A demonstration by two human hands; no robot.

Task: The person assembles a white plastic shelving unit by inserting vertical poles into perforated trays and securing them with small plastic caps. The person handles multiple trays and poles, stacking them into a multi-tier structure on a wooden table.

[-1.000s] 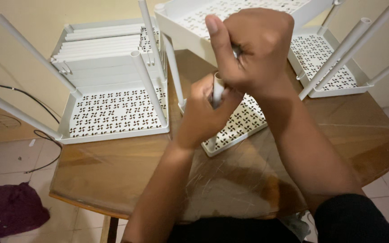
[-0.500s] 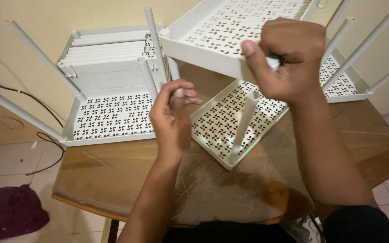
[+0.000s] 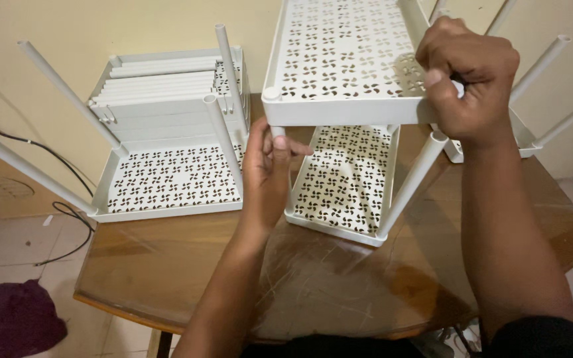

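A white perforated plastic shelf tray (image 3: 346,66) hangs in the air above a second such tray (image 3: 343,182) that lies on the wooden table (image 3: 187,258). My right hand (image 3: 469,76) grips the raised tray's right front corner. My left hand (image 3: 270,169) is closed around a short white post under the raised tray's left front corner, at the lower tray's left side. Another white post (image 3: 412,182) stands slanted at the lower tray's right front corner.
A third tray (image 3: 167,179) with several long posts and a stack of white parts (image 3: 164,96) lies at the left. Another tray with posts (image 3: 532,126) sits at the far right. A cable (image 3: 61,205) and a dark cloth (image 3: 14,318) are on the tiled floor.
My right hand has lifted the upper tray up and level over the lower one. My left hand has moved from open fingers onto the post at the left corner.
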